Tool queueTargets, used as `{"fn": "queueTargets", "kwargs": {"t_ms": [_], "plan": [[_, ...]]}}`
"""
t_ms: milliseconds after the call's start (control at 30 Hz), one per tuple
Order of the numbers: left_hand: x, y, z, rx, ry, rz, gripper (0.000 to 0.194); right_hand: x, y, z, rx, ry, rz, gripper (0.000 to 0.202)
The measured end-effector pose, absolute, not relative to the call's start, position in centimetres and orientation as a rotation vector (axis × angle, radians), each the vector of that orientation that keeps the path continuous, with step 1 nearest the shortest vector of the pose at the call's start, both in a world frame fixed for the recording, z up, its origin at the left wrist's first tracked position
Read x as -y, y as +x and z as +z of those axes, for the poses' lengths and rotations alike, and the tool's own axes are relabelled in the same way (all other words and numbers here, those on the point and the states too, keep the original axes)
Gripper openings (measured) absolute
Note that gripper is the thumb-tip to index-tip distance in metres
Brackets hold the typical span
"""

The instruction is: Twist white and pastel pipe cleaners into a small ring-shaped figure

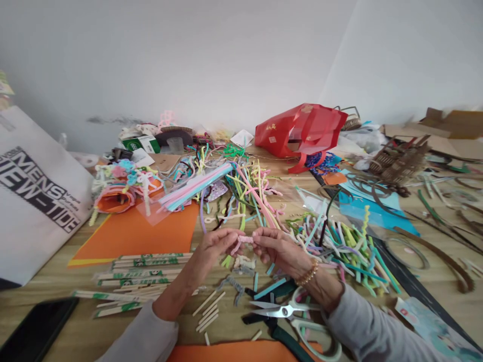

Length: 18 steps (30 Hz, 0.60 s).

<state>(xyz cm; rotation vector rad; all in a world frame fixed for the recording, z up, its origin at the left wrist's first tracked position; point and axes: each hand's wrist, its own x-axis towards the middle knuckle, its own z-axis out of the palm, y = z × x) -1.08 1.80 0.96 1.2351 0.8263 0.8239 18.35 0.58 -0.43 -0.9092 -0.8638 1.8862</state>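
Both hands meet near the middle of the view, above the table. Between them is a short pink coiled pipe cleaner. My left hand pinches its left end, where a loose pink tail hangs down. The right end sits in the closed fingertips of my right hand, which has a beaded bracelet at the wrist. Just below lie a cream coiled piece and a grey coiled piece. Open scissors rest on the table under my right wrist, over dark-handled pliers.
Wrapped chopsticks and a black phone lie at left, beside a large white bag. Loose pipe cleaners spread at right. A red bag stands at the back. Short sticks lie in front.
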Motion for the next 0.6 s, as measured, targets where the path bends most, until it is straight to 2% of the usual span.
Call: {"fn": "queueTargets", "kwargs": {"t_ms": [233,600], "plan": [[-1.43,-0.50,0.52,-0.931,1.416,0.809,0.023,-0.22,18.06,-0.36,0.996,-0.920,1.860,0.030],[-1.21,-0.29,1.06,-0.930,1.382,0.765,0.020,-0.10,18.13,-0.31,1.101,-0.955,1.842,0.032]]}}
